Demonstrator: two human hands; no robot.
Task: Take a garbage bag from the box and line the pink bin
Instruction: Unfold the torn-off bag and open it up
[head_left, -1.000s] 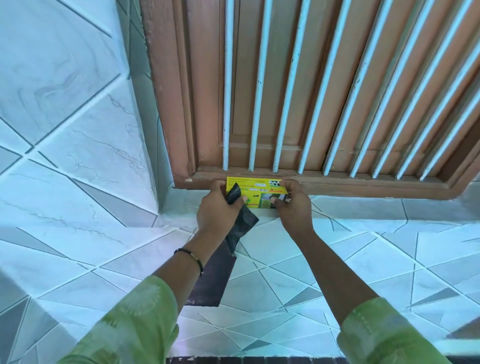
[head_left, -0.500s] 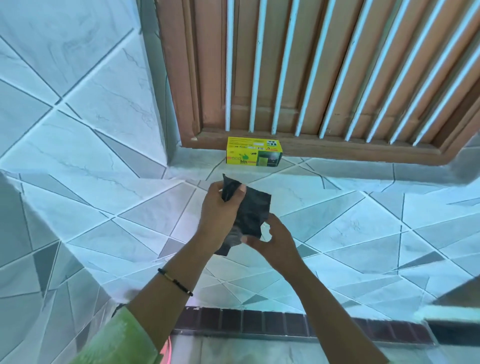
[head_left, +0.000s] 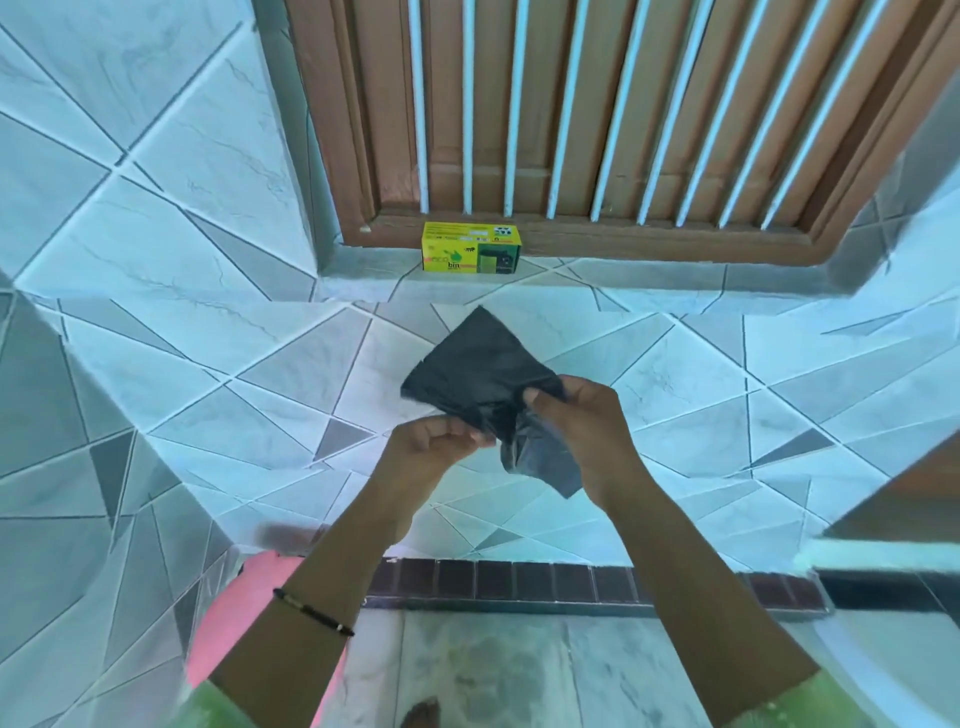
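Above the tiled ledge, your left hand and right hand pinch a crinkled, still-folded black garbage bag; the yellow cardboard box sits against the window frame, the pink bin half-hidden beneath your left forearm.

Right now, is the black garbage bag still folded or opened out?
Mostly folded. The garbage bag is a flat, creased packet pinched between the left hand and right hand; only a lower corner hangs loose.
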